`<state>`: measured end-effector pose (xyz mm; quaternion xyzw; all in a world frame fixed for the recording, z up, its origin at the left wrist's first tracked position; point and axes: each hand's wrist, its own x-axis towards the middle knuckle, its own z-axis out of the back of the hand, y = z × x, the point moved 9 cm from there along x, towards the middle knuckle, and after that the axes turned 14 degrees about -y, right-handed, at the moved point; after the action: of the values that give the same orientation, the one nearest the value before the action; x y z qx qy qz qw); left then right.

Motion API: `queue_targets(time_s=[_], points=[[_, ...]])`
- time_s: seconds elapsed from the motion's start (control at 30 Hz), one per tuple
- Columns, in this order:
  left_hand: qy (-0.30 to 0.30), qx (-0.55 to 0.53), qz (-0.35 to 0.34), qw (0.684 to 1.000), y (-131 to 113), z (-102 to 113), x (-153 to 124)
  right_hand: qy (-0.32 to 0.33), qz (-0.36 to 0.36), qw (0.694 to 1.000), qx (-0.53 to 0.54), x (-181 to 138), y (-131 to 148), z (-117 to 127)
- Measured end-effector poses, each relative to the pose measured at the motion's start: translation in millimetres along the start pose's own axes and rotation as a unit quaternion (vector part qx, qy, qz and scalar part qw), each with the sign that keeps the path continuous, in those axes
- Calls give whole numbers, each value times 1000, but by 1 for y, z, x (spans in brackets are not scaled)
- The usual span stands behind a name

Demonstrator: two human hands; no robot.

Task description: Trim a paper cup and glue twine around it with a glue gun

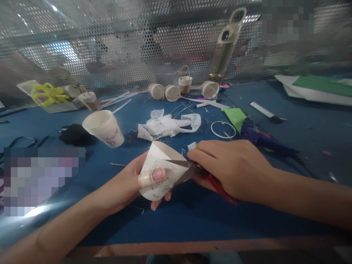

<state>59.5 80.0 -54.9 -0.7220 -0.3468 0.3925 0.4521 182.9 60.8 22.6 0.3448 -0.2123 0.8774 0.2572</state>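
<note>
My left hand [129, 183] grips a white paper cup [159, 165] lying on its side, thumb pressed on its wall, with a pale bandage round the thumb. My right hand [233, 168] is closed on red-handled scissors [192, 172]. The blades point left and sit against the cup's wall near its rim. Both hands hover just above the blue table [192, 216] near its front edge.
A stack of white paper cups [103, 128] lies tilted to the left. Crumpled white lace [167, 125], a white ring [223, 129], green paper [235, 116], small cup baskets [185, 83], yellow scissors [48, 93] and a perforated metal screen [123, 44] lie beyond.
</note>
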Motion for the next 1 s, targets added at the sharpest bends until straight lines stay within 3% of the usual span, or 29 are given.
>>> queue_targets(time_s=[0.27,0.43,0.67,0.77,0.87,1.0], points=[[-2,31,-2,1000,-1,1,-3,7,-19,1000,12,-1,-1,0],[-21,27,-42,998,-9,5,-2,50,-112,990,76,-2,-10,-9],[-92,63,-88,990,-16,16,-3,60,-219,967,113,-6,-27,-15],[-146,157,-139,967,-22,23,-9,66,-225,966,107,-8,-29,-18],[-193,248,-238,919,-35,25,-16,69,-209,972,79,-9,-26,-19],[-203,332,-330,860,-43,21,-22,88,-181,979,35,-10,-22,-22]])
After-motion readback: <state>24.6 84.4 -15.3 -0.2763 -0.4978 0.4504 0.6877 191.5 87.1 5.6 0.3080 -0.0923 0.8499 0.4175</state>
